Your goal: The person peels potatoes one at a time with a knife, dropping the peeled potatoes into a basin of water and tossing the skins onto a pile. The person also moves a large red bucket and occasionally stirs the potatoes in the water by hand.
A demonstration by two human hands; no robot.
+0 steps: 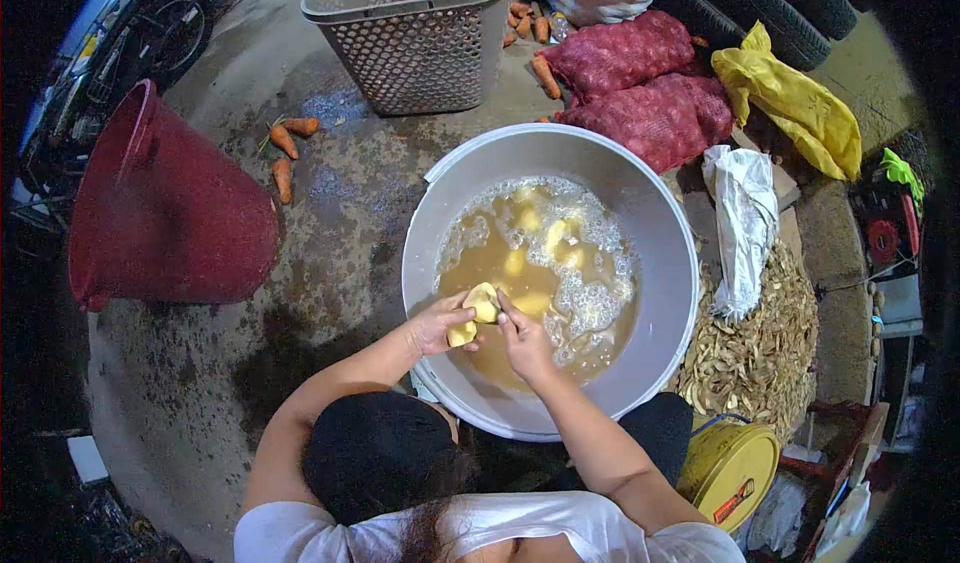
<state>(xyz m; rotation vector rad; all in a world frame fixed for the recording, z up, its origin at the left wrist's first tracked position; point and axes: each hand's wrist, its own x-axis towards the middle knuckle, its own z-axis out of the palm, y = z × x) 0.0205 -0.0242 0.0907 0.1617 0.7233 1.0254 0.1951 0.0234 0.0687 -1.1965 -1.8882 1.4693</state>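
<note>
Over the near side of a large grey tub, my left hand is closed around peeled potatoes, one above and another piece lower in the fingers. My right hand meets it from the other side, gripping a small knife against the potato; most of the knife is hidden by the fingers. Below both hands, murky brown water with white foam fills the bottom of the tub. Several pale yellow peeled potatoes float or lie in it.
A red bucket lies tipped at left, near loose carrots. Beyond the tub stand a grey perforated basket and red mesh sacks. At right are a white sack, a peelings heap and a yellow lidded bucket.
</note>
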